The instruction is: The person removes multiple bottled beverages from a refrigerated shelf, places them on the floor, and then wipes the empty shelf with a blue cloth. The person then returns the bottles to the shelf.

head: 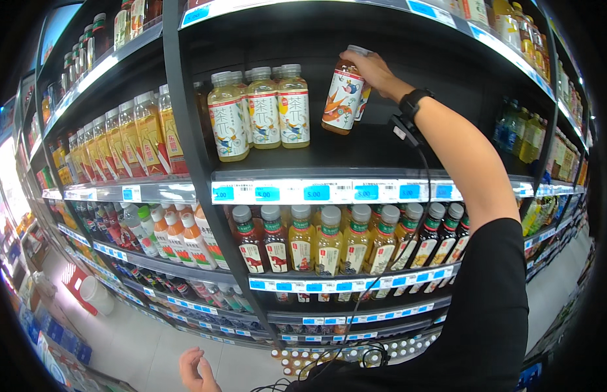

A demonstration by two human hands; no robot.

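My right hand grips the top of a plastic tea bottle with amber liquid and an illustrated white label. The bottle tilts over a black shelf, and part of another similar label shows just behind it. To its left, several pale yellow tea bottles stand upright in rows on that shelf. My left hand is low in the view, away from the shelves, with its fingers partly curled and nothing seen in it. A black device with a cable hangs by my right wrist.
A shelf edge with price tags runs below the held bottle. Dark and yellow bottles line the shelf beneath. A black upright divides off the yellow-labelled bottles at left. A white bucket stands on the floor. The cable hangs across the lower shelves.
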